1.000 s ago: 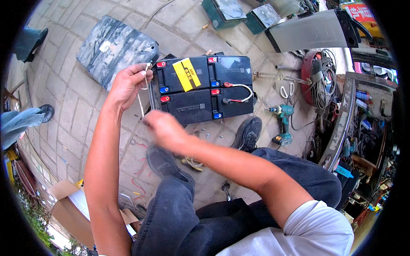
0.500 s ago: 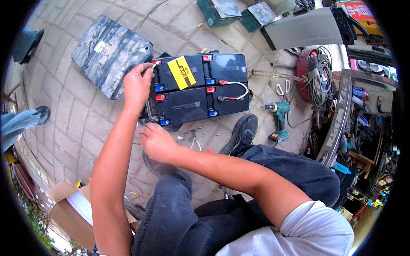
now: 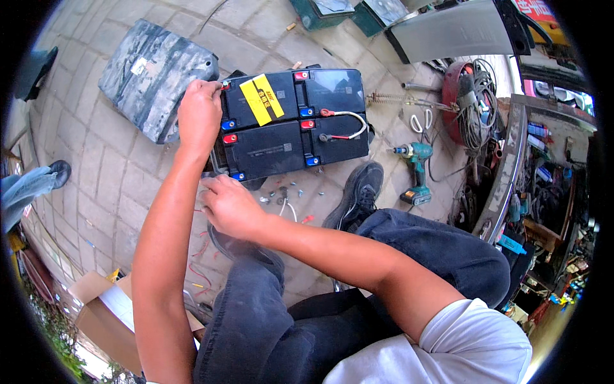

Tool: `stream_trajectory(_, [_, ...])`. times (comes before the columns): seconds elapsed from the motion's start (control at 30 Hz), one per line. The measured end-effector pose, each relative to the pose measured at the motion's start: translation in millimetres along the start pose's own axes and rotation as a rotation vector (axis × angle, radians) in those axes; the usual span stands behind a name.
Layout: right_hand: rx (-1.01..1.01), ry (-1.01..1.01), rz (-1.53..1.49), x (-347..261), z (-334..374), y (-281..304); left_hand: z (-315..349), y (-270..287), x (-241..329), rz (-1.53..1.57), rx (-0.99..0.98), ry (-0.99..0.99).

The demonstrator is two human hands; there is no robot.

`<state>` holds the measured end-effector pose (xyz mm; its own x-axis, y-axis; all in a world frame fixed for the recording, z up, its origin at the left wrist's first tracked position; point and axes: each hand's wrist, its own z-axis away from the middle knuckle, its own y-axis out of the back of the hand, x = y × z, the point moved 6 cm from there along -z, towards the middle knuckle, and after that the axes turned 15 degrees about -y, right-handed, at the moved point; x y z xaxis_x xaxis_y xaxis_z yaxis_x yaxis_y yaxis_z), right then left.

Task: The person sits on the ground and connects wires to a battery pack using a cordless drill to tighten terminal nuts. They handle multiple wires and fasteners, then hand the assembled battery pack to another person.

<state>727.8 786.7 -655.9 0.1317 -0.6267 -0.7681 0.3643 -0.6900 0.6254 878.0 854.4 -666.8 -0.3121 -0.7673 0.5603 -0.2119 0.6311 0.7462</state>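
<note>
A block of four black batteries (image 3: 265, 153), set two by two, is seated on the grey paving (image 3: 121, 182) just ahead of the person's shoes (image 3: 363, 192), each marked with red and blue terminals. A yellow label (image 3: 262, 100) is stuck across the upper left battery, and at the right an upper and a lower battery are bridged by a white cable (image 3: 365, 125) bent in a loop. The left hand (image 3: 199, 118) is placed at the block's upper left corner, its fingers drawn together beside a red terminal (image 3: 226, 86); whether anything is gripped by them cannot be told. The right hand (image 3: 231, 206) is held low, just beside the lower left corner, near a blue terminal (image 3: 238, 176), with its fingers curled; what they may hold is hidden. A mottled grey cover (image 3: 157, 80) is laid to the left of the block, beyond the left hand. Small screws (image 3: 283, 192) are scattered below the block. To the right, a teal and black drill (image 3: 417, 171) and white-handled scissors (image 3: 420, 121) are seen, with a coil of grey cable (image 3: 478, 109) heaped farther off. An opened cardboard box (image 3: 105, 323) is placed at the lower left.
</note>
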Motion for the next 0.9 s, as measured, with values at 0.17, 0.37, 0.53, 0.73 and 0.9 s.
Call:
stream_trajectory(0.17, [-0.085, -0.038, -0.021, 6, 1, 5, 1, -4, -3, 0.003, -0.039, -0.023])
stream_trajectory(0.37, [-0.114, -0.065, 0.007, 4, 7, 16, 2, -5, -1, 0.036, 0.033, -0.079])
stream_trajectory(0.53, [0.006, 0.12, 0.101, -3, 39, 51, 1, -5, -5, -0.026, 0.003, -0.018])
stream_trajectory(0.73, [-0.434, -0.255, 0.466, 166, 71, 203, -5, -11, 0, -0.054, -0.021, 0.001])
stream_trajectory(0.9, [-0.507, -1.045, 0.835, 304, 182, 392, -9, -12, -2, -0.008, -0.088, 0.062])
